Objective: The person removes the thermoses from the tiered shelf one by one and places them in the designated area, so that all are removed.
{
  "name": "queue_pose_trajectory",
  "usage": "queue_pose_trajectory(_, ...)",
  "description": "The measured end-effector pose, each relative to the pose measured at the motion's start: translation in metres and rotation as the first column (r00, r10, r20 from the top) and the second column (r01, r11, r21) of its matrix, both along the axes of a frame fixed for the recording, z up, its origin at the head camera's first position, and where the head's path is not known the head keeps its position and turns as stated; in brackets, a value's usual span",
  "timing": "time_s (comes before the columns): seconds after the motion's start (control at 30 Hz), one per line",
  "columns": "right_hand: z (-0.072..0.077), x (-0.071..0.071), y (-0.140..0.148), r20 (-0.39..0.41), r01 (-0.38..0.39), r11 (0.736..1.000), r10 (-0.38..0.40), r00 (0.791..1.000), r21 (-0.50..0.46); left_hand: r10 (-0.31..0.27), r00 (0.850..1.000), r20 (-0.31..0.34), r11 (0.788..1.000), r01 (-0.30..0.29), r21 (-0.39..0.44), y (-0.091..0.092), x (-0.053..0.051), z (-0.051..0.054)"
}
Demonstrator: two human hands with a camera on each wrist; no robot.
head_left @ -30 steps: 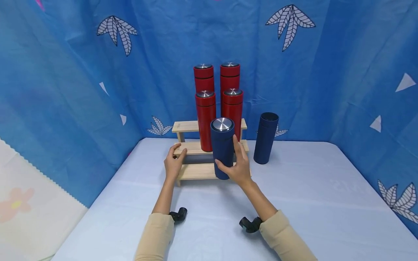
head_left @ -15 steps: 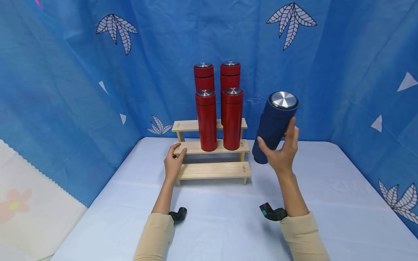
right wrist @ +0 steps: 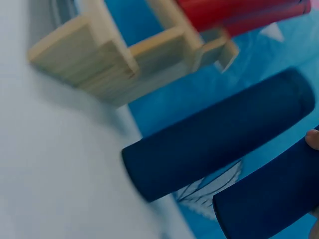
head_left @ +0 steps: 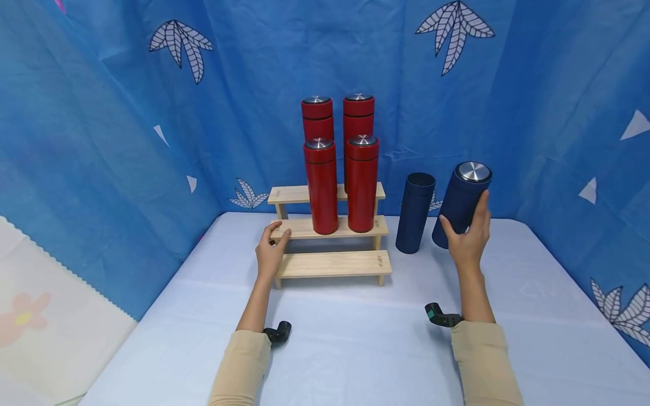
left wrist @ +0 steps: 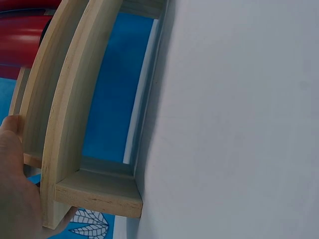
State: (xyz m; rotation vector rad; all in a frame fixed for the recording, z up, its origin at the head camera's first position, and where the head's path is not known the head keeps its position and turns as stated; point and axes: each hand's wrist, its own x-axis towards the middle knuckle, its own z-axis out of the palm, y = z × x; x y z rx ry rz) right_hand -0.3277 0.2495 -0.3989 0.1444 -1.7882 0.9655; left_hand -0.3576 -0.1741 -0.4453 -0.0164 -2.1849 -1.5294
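Note:
My right hand grips a dark blue bottle with a silver lid, tilted, at the right of the table. Another blue bottle stands just left of it; both show in the right wrist view, the held one at the lower right. My left hand holds the left end of the middle step of a three-step wooden rack. Two red bottles stand on the middle step, and two more stand behind on the top step.
The rack's lowest step bears nothing. A white cloth covers the table. Blue curtain with leaf prints hangs behind and on both sides. Each wrist wears a small black device.
My right hand has carried the blue bottle from before the rack rightward, past the standing blue bottle, and lowered it somewhat. My left hand has stayed at the rack.

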Motion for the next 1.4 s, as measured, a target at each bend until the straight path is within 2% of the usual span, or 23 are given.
queue_pose_trajectory(0.23, -0.032, -0.014, 0.011, 0.122, 0.016, 0.999, -0.012, 0.992, -0.030, -0.006, 1.000, -0.001, 1.000, 0.006, 0.005, 0.000, -0.001, 0.000)
queue_pose_trajectory(0.47, -0.049, -0.022, 0.014, 0.159, 0.003, 1.000, 0.002, 0.987, -0.028, 0.005, 1.000, 0.007, 1.000, -0.005, 0.001, 0.001, 0.000, 0.001)
queue_pose_trajectory(0.67, -0.052, -0.026, 0.014, 0.152, 0.001, 0.999, 0.004, 0.988, -0.033, 0.000, 1.000, 0.010, 1.000, 0.000, -0.002, 0.000, 0.001, 0.000)
queue_pose_trajectory(1.03, -0.049, -0.038, 0.016, 0.134, -0.019, 0.999, 0.022, 0.991, -0.029, -0.001, 1.000, 0.001, 1.000, 0.001, 0.011, 0.002, -0.001, 0.002)
queue_pose_trajectory(1.23, -0.047, -0.042, 0.018, 0.163, -0.037, 0.999, 0.041, 0.986, -0.026, -0.005, 1.000, -0.012, 1.000, 0.005, 0.009, 0.001, -0.001, 0.003)
queue_pose_trajectory(1.4, -0.054, -0.037, 0.018, 0.198, -0.031, 0.998, 0.039, 0.979, -0.046, -0.008, 1.000, -0.002, 1.000, 0.008, 0.001, 0.001, 0.001, 0.000)
